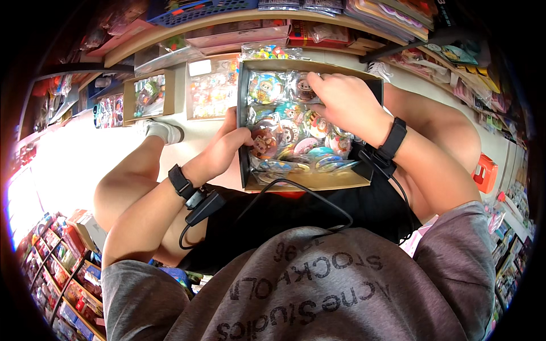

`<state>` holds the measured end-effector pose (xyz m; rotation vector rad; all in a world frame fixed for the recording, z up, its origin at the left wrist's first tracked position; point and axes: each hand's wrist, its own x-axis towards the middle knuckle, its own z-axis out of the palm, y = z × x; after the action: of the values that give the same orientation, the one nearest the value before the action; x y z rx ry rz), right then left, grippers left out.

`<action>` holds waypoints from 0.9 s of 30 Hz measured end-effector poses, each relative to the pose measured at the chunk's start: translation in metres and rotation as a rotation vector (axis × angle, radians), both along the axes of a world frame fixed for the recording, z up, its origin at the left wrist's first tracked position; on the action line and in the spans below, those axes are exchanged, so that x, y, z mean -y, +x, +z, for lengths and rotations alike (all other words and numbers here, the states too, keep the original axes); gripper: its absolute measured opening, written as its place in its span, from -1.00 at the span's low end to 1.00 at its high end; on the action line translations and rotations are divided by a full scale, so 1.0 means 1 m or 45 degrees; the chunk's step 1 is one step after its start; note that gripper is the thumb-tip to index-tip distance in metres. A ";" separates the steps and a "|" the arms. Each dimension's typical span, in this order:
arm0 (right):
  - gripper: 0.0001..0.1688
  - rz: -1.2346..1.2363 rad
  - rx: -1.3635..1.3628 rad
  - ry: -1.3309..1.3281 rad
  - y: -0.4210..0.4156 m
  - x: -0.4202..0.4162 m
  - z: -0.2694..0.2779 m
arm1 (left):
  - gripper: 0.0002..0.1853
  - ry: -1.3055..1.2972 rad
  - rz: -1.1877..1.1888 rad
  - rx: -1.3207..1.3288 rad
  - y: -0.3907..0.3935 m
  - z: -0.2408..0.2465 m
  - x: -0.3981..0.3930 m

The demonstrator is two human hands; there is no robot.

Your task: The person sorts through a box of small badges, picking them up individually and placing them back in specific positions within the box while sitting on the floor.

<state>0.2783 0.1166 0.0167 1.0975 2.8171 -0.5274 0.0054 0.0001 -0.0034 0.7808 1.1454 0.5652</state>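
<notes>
A cardboard box with dark outer sides lies tilted above my lap, filled with round, cartoon-printed badges in clear plastic sleeves. My left hand grips its left wall, thumb over the rim and fingers partly hidden behind. Over the upper right of the contents is my right hand, its index fingertip against a sleeved brown badge. Whether the fingers pinch that sleeve is hidden. A blue-green badge lies in the upper left corner. Further down, badges overlap in a loose pile, including a reddish-brown one.
On the floor beyond stand a tray of small bagged goods and an open carton. Stocked shelves curve around the front and sides. Black cables run from my wrist straps across my lap. An orange plastic object sits at right.
</notes>
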 end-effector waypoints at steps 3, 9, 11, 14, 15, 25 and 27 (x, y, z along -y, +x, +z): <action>-0.54 0.021 -0.056 0.052 0.001 0.000 -0.011 | -0.29 0.012 -0.009 -0.015 0.000 -0.003 -0.001; -0.59 0.019 -0.019 0.071 -0.005 -0.001 -0.010 | -0.34 0.005 0.000 0.025 -0.004 -0.009 0.000; -0.60 0.064 0.032 0.023 -0.006 -0.002 -0.003 | -0.44 -0.023 0.008 0.084 -0.004 -0.005 -0.001; -0.64 0.101 0.010 0.054 -0.007 -0.001 -0.006 | -0.29 0.035 0.050 -0.029 0.001 -0.005 0.003; -0.65 0.106 -0.014 0.082 -0.006 -0.001 -0.010 | -0.29 0.023 0.036 -0.008 0.000 -0.007 0.003; -0.80 0.038 -0.010 0.065 -0.008 0.002 -0.015 | -0.43 0.017 0.018 0.058 0.000 0.003 -0.002; -0.80 0.036 -0.062 0.060 -0.007 0.002 -0.015 | -0.39 0.018 0.019 0.057 -0.001 0.001 -0.002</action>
<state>0.2715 0.1145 0.0019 1.0652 2.8963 -0.4945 0.0049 0.0016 -0.0026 0.7685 1.1083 0.6009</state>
